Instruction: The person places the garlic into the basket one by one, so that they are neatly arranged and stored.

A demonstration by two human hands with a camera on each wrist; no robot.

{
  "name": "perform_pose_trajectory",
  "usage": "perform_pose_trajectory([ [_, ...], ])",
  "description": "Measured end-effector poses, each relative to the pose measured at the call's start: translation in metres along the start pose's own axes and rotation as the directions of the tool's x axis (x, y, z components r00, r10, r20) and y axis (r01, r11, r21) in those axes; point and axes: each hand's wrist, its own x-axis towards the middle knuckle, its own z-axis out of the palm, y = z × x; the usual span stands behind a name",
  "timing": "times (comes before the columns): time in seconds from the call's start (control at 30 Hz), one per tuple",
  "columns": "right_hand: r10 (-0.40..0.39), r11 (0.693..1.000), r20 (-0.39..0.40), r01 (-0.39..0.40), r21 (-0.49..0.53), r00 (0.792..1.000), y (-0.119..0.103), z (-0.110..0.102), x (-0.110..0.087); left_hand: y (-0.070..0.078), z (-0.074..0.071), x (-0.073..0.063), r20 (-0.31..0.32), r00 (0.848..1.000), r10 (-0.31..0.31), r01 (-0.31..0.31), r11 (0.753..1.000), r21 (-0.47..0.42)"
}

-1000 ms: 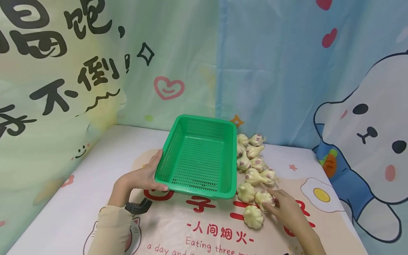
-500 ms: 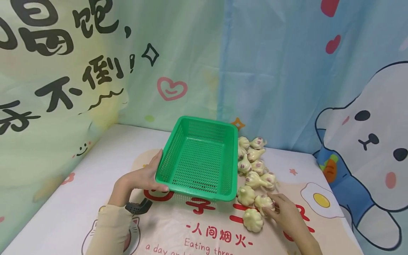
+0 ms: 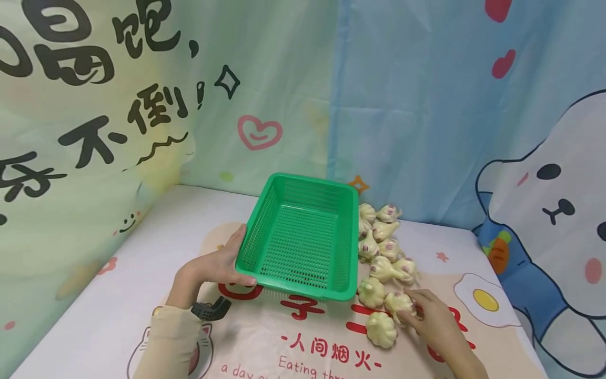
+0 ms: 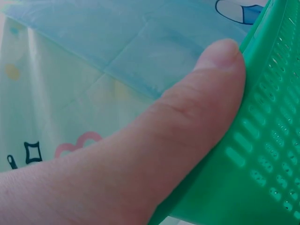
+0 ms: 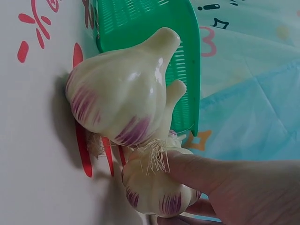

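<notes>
Mid-frame, the basket point(image 3: 298, 237) sits on the table point(image 3: 189, 221), with the curtain point(image 3: 284, 89) behind it across the upper half; the left hand point(image 3: 220, 263) is at its lower-left corner. Garlic point(image 3: 390, 249) trails down its right side; near the lower end, the right hand point(image 3: 435, 321) holds a bulb point(image 3: 396, 303) between a second point(image 3: 371, 292) at upper left and a third point(image 3: 381, 330) at lower left

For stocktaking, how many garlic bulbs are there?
11 visible garlic bulbs, right of the green basket: four pairs farther back, one in front, one pinched by the right hand, one nearest. The basket may hide more.
</notes>
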Motion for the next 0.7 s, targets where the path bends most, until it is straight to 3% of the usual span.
perform_pose_trajectory([
  [0.33, -0.033, 0.999, -0.017, 0.034, 0.004, 0.999, -0.0007, -0.0085, -0.0010, 0.0032, -0.0010, -0.0003, 0.005, 1.000, -0.021, 0.021, 1.000, -0.018],
  [0.7, -0.080, 0.997, -0.074, 0.080, -0.007, 0.994, -0.0024, -0.0092, -0.0036, 0.0006, 0.0001, 0.0018, 0.002, 1.000, 0.029, -0.029, 0.998, -0.062],
])
